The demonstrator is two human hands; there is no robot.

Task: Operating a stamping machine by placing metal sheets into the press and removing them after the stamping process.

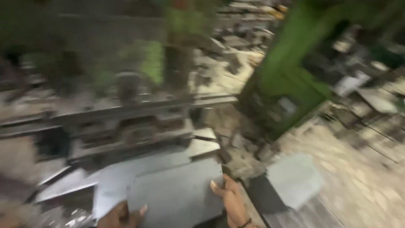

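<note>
1. My left hand (122, 216) grips the grey metal sheet (177, 194) at its lower left edge, thumb on top.
2. My right hand (231, 202) clamps its right edge.
3. The sheet is flat, blurred, low before the press machine (126, 126).

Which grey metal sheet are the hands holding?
The big flat sheet nearest the camera, between the left hand and right hand; the other sheets lie untouched.

A grey metal bench (126, 122) (all blurry) stands left of the big green machine (287, 80). Flat grey metal sheets (168, 185) lie on its near part. More flat bits (204, 141) lie just behind them. To the right of the bench, below the green machine, a grey block (291, 179) sits on the floor (363, 185).
</note>
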